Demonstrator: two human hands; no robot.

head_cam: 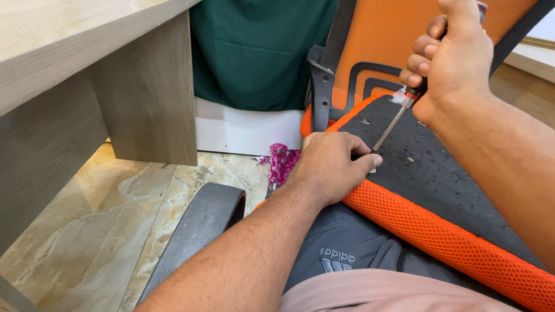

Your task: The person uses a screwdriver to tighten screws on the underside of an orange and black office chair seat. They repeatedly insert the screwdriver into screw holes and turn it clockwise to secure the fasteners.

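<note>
Head camera, looking down and forward

It sits close above the person's lap, facing an orange chair (433, 185) near right, a wooden desk (59, 53) far left.

A crumpled wrapper (282, 162) of shiny pink and purple foil lay on the floor, just left of the orange chair seat and near the white baseboard. No labels, signs or screens showed elsewhere.

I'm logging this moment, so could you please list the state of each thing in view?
Right hand: fist shut on screwdriver handle.
Screwdriver: tilted, tip down on chair underside.
Left hand: pressed on the seat, fingers at the tip.
Chair seat: flipped, black underside up.
Armrest: lying on floor.
</note>
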